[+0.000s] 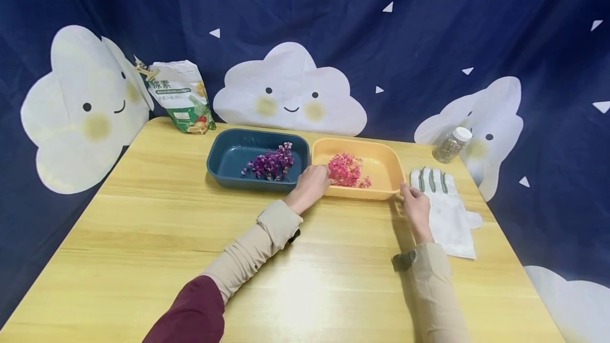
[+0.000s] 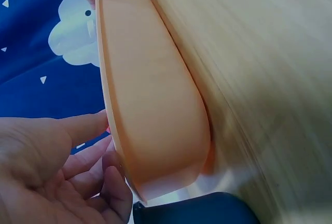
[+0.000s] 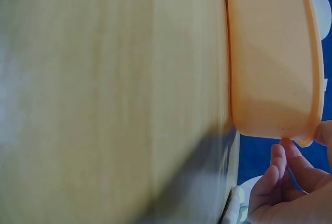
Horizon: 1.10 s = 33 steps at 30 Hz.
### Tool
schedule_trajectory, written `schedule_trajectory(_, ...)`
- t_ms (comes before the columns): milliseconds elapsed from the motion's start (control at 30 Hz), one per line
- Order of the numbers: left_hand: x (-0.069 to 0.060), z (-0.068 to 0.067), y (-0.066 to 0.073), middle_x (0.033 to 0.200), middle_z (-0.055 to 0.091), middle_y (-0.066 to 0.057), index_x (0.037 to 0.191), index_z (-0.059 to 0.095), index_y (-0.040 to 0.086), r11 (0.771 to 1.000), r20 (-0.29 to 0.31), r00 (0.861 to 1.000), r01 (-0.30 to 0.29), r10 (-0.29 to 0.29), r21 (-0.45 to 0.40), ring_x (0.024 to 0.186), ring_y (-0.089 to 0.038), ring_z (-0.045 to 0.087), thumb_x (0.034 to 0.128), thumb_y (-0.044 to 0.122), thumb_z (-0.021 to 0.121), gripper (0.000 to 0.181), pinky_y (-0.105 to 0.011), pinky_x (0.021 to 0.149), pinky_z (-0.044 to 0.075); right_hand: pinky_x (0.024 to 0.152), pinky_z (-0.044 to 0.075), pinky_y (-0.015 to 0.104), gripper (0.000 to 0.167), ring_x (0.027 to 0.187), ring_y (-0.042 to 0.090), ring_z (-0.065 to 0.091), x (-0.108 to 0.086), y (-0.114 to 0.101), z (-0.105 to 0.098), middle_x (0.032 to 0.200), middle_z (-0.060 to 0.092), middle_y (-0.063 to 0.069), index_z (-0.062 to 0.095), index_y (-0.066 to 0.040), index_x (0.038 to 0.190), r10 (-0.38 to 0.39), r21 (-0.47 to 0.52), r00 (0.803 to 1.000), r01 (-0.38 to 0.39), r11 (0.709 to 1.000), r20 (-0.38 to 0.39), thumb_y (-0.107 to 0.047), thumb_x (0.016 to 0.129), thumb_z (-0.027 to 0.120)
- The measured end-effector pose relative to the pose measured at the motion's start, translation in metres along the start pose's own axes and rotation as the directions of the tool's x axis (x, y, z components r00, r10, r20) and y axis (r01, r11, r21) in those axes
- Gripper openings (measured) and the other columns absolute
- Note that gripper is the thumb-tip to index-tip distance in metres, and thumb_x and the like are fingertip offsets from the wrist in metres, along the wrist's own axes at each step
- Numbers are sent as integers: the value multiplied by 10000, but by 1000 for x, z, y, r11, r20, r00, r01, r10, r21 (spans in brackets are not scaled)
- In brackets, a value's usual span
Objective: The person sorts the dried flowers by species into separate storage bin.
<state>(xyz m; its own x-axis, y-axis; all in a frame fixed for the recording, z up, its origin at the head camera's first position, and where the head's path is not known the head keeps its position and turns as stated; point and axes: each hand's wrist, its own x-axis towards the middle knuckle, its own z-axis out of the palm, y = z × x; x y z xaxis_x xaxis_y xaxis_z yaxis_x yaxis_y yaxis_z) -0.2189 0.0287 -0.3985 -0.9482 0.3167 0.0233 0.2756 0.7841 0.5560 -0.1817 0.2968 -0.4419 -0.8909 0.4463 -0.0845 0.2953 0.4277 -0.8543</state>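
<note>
A yellow-orange plastic basin stands on the table with a bunch of small pink dried flowers inside. At its left front corner my left hand grips the rim between thumb and fingers; the left wrist view shows the basin's outer wall beside that hand. My right hand pinches the right front corner, thumb at the rim and fingertips against the wall in the right wrist view. Close on the left stands a dark blue basin holding purple dried flowers.
A white work glove lies on the wooden table just right of my right hand. Behind it stands a clear jar with a white lid. A white and green printed bag stands at the back left, before the blue curtain.
</note>
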Motion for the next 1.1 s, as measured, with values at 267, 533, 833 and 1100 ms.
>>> schedule_trajectory(267,-4,-1,-2,977,685,-77,1154,649,20,995,32,999,-4,8,-97,940,-215,639,937,159,608,261,-355,853,516,605,448,186,603,705,93,540,0,0,0,1093,596,220,627,34,1133,-4,-10,1000,4,1000,-4,-514,950,456)
schedule_trajectory(533,-15,-2,-2,1097,675,-101,1171,639,15,982,47,998,-32,41,-188,1029,-226,628,943,156,598,272,-344,898,502,603,461,179,586,689,81,557,0,-1,1,1105,600,229,625,41,1131,-1,5,1000,1,1000,-11,-495,953,469)
schedule_trajectory(833,-41,-10,-15,1166,642,-118,1159,646,26,968,57,995,-61,77,-243,1078,-269,569,939,184,600,275,-395,946,455,597,473,188,583,674,72,553,0,-1,0,1107,594,229,622,49,1115,-6,10,1000,6,1000,-3,-490,957,464)
schedule_trajectory(1100,-73,-22,-40,1159,638,-149,1146,640,11,968,29,997,-64,73,-243,1143,-341,524,932,198,609,286,-477,1015,382,606,464,196,574,675,78,545,-1,-1,1,1063,602,227,629,46,1094,-12,-2,1000,12,1000,-13,-486,956,466)
